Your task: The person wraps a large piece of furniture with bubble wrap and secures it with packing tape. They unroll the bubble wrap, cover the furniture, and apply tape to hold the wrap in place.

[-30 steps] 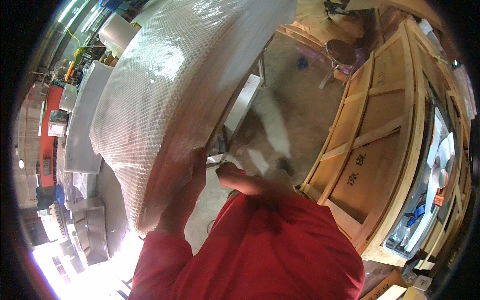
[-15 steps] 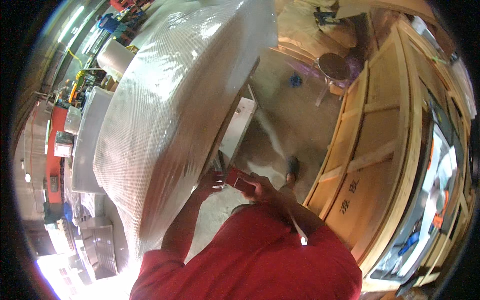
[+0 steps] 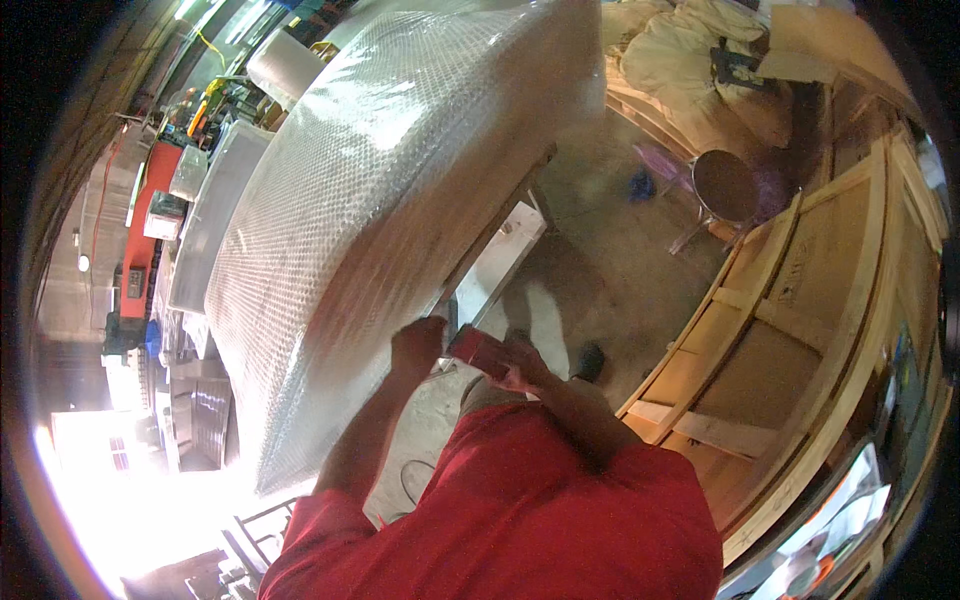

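My right hand (image 3: 517, 366) is wrapped around a dark red, block-shaped object (image 3: 478, 350), held out in front of my waist. Its exact kind does not show. Left of it, my left hand (image 3: 417, 347) is closed like a fist beside the lower edge of a large bubble-wrapped item (image 3: 330, 210). Whatever its fingers hold, if anything, is hidden. A narrow grey-blue piece (image 3: 452, 317) stands between the two hands, just past them. Beyond that, a pale flat panel (image 3: 500, 245) shows under the wrapped item's edge.
Along my right runs a long wooden crate (image 3: 770, 350). A round stool (image 3: 725, 187) stands farther ahead, near a covered cream-coloured heap (image 3: 690, 65). At left are a grey bin (image 3: 215, 220) and a roll of wrap (image 3: 285, 68). My shoe (image 3: 588, 362) is on the floor.
The view has shifted, so the surroundings sit farther right. My left hand's fingers were apart near the red object and are now closed, slightly higher. The right hand keeps the red object.
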A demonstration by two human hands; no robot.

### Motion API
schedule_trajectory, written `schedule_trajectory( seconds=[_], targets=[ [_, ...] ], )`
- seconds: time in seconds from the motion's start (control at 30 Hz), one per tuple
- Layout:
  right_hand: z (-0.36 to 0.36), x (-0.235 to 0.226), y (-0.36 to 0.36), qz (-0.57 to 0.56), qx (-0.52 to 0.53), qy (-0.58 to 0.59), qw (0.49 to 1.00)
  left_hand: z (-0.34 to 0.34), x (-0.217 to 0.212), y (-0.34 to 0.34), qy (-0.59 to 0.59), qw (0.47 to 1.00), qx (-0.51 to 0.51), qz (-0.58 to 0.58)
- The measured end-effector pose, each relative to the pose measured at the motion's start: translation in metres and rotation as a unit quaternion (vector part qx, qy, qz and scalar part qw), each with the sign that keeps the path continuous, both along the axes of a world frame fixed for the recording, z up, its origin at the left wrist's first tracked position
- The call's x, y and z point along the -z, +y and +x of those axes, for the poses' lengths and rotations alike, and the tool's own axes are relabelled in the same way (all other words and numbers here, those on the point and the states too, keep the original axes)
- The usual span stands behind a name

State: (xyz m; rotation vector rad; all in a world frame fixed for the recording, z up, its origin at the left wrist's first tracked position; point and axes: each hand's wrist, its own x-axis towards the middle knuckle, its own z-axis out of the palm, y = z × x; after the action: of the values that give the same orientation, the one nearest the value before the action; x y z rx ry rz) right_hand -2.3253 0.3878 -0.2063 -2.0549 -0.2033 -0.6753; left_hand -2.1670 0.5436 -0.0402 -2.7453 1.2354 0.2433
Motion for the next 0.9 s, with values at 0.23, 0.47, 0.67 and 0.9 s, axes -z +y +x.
schedule_trajectory(
  seconds=[0.23,0.47,0.67,0.9],
  targets=[
    [0.087,0.010,-0.003,-0.005,0.027,0.155,0.988,0.033,-0.016,-0.037,-0.122,0.990,-0.063,-0.014],
    [0.117,-0.024,0.006,0.014,0.003,0.171,0.985,0.047,-0.012,-0.040,-0.184,0.974,-0.106,0.075],
    [0.111,-0.037,0.006,-0.023,-0.012,0.281,0.959,0.052,-0.015,-0.040,-0.206,0.968,-0.124,-0.069],
    [0.110,-0.025,0.008,-0.008,0.022,0.217,0.976,0.022,-0.006,-0.053,-0.062,0.983,-0.157,-0.069]
  ],
)
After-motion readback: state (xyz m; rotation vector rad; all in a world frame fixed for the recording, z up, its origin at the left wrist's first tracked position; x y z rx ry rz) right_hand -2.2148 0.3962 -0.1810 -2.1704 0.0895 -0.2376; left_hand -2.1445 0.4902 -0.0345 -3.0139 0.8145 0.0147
